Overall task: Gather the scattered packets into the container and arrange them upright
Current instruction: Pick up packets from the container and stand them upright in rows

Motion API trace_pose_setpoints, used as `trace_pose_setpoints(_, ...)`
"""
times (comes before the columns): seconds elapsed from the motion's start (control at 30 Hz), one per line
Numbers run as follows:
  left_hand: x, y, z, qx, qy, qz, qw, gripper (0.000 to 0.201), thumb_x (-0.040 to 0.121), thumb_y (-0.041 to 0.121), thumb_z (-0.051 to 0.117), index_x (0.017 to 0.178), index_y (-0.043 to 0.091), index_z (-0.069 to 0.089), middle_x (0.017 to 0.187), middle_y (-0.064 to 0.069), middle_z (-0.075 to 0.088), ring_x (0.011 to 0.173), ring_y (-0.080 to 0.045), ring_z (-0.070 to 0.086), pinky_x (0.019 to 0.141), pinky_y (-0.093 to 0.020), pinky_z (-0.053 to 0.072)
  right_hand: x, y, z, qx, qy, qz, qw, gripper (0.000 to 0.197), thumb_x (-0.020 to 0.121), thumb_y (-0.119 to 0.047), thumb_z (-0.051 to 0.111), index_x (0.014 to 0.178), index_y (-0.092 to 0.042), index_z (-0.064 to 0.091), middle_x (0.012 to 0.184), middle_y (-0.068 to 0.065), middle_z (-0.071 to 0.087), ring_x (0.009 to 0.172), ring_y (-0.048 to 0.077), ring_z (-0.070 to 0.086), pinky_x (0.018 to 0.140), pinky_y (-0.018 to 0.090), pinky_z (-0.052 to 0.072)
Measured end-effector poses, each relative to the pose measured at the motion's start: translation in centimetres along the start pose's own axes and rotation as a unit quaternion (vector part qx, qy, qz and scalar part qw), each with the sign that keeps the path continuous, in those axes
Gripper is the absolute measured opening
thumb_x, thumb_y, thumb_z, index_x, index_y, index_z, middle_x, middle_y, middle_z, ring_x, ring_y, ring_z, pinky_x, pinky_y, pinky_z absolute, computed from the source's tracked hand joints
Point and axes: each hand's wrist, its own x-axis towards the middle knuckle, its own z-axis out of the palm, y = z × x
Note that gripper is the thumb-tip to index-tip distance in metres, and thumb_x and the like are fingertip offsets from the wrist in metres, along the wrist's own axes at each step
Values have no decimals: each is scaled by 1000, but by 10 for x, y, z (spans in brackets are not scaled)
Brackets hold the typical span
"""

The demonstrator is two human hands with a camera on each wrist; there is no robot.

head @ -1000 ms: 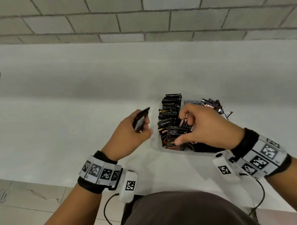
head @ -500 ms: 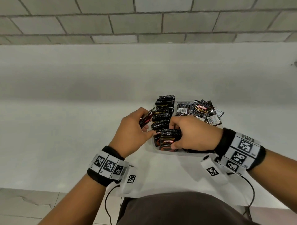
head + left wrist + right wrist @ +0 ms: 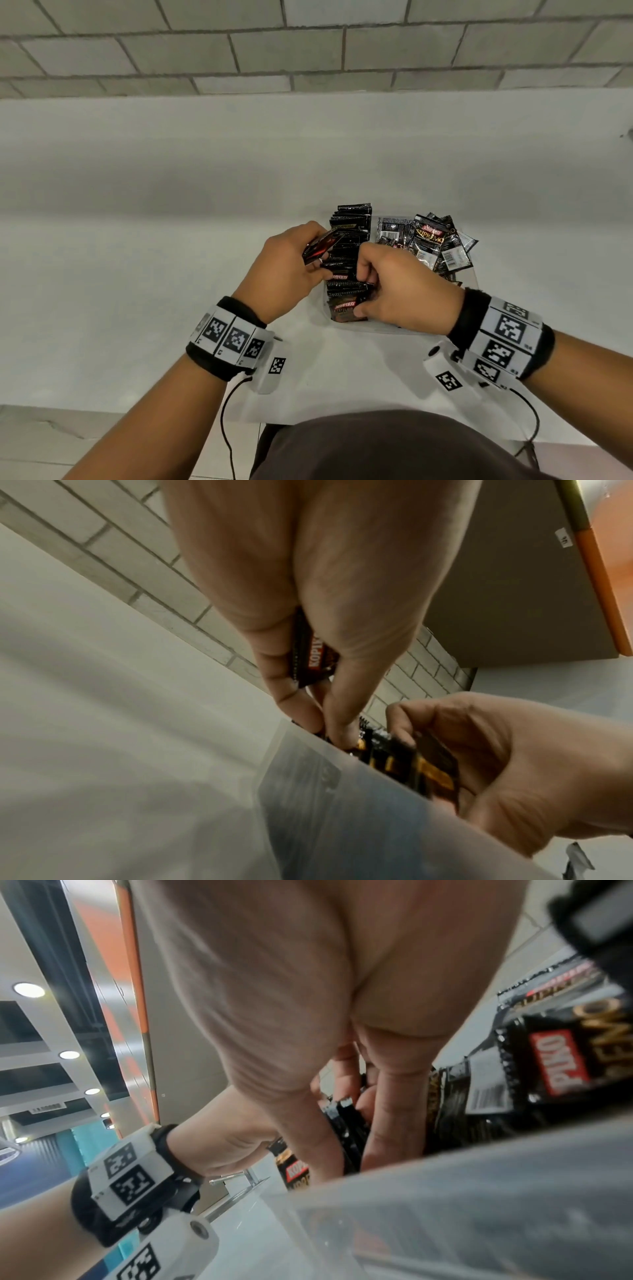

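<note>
A clear plastic container [image 3: 471, 274] sits on the white counter. A row of black packets [image 3: 349, 240] stands upright along its left side, and loose packets [image 3: 435, 243] lie piled at its back right. My left hand [image 3: 317, 255] pinches one black and red packet [image 3: 320, 245] just over the row's left edge; the left wrist view shows this packet [image 3: 310, 658] between thumb and fingers. My right hand [image 3: 364, 294] curls round the near upright packets [image 3: 346, 305] and grips them, its fingers [image 3: 380, 1110] down among the packets inside the container wall [image 3: 479, 1191].
The white counter [image 3: 171, 274] stretches to the left and far side, backed by a grey brick wall [image 3: 308, 44]. The counter's front edge [image 3: 102, 407] lies close to my body. Cables hang from both wrist cameras.
My left hand has carried its packet rightward to the row's left edge. My right hand has drawn back toward the near end of the row and gripped it, uncovering the loose pile.
</note>
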Motion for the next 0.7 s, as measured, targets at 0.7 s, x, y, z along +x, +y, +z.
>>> trace_pose_setpoints(0.7, -30, 13, 11, 71, -25, 32, 997, 43, 78, 17, 85, 113, 20, 60, 99, 8, 60, 83, -11, 59, 77, -33, 54, 2, -1, -11, -54, -72, 34, 995, 47, 66, -17, 89, 71, -24, 43, 74, 1, 68, 73, 20, 66, 71, 42, 54)
